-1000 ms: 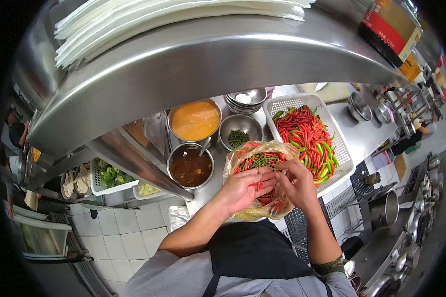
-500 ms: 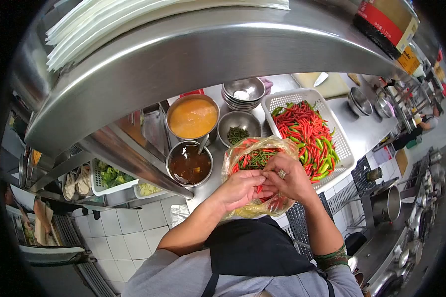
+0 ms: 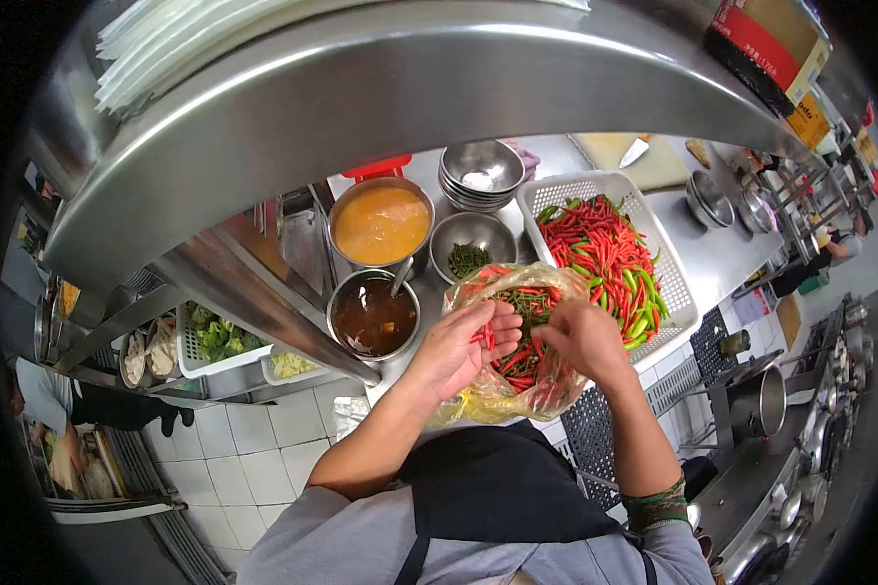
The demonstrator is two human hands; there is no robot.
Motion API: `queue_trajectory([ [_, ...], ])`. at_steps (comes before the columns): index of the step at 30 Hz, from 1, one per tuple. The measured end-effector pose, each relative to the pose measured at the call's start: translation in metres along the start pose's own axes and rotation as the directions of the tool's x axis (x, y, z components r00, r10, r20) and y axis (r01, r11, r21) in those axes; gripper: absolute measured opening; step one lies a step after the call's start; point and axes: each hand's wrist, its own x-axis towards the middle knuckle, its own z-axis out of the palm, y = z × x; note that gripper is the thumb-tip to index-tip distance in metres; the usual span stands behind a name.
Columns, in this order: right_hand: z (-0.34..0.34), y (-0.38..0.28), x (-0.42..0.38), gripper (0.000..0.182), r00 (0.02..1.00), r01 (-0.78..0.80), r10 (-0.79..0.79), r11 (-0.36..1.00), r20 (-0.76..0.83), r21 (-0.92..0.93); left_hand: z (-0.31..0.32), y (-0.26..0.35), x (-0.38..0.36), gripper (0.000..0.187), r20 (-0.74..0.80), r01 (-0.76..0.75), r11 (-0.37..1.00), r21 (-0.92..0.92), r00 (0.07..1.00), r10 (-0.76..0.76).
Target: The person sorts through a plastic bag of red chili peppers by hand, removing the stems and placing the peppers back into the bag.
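Note:
Several red chili peppers lie in the curled fingers of my left hand, palm turned up over the near left side of the bag. My right hand is at the right side of the bag, its fingers bent down toward the chilies; whatever its fingertips hold is hidden. The clear plastic bag stands open, with red chilies and green stems inside. Behind it, a steel bowl contains a small heap of green stems. To the right, a white perforated basket is heaped with loose red and green chilies.
Left of the bag stand a pot of orange liquid and a pot of brown sauce with a ladle. Stacked steel bowls and a cutting board with a knife are farther back. A steel shelf arches overhead.
My hands have moved apart. The left now cradles red chilies to the left; the right has shifted right and down to the chilies in the bag.

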Motion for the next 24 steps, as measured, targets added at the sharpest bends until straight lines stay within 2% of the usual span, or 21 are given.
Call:
queue_trajectory([
  [1,0.002,0.003,-0.001,0.036,0.992,-0.055,0.059,0.998,0.116,-0.032,-0.003,0.000,0.000,0.034,-0.013,0.010,0.999,-0.033,1.000,-0.010],
  [4,0.021,0.009,-0.009,0.037,0.993,0.088,-0.077,0.987,0.085,-0.136,-0.015,-0.013,0.003,0.038,0.012,0.058,0.985,-0.161,0.998,-0.056],
  [5,0.023,0.008,-0.009,0.033,0.995,0.055,-0.043,0.990,0.092,-0.131,-0.017,-0.015,0.005,0.039,0.035,0.077,0.976,-0.205,0.997,-0.071],
  [8,0.028,0.020,-0.007,0.028,0.989,0.066,-0.065,0.998,0.129,-0.005,-0.006,-0.015,0.002,0.043,0.073,0.077,0.969,-0.235,0.995,-0.062],
  [11,0.015,0.024,-0.006,0.024,0.979,-0.036,0.008,0.990,0.204,0.135,-0.003,-0.014,0.001,0.047,0.047,0.067,0.974,-0.214,0.997,-0.058],
  [14,0.013,0.017,-0.010,0.022,0.992,0.090,-0.094,0.995,0.088,0.053,0.000,-0.011,-0.001,0.048,0.048,0.054,0.975,-0.218,0.998,-0.044],
  [17,0.029,0.006,-0.013,0.022,0.984,0.179,-0.179,0.978,0.008,-0.104,0.005,-0.010,0.000,0.047,0.083,0.047,0.959,-0.278,0.996,-0.025],
  [20,0.033,0.007,-0.010,0.023,0.980,0.194,-0.190,0.978,0.057,-0.080,0.003,-0.008,-0.001,0.048,0.095,0.031,0.959,-0.282,0.995,-0.004],
  [23,0.030,0.020,-0.008,0.020,0.961,0.270,-0.265,0.961,-0.080,0.058,0.002,-0.007,-0.005,0.047,0.073,0.014,0.951,-0.310,0.997,0.009],
  [24,0.026,0.019,-0.009,0.018,0.984,0.173,-0.162,0.966,-0.071,0.194,-0.001,-0.008,-0.004,0.045,0.068,0.016,0.957,-0.291,0.998,0.004],
])
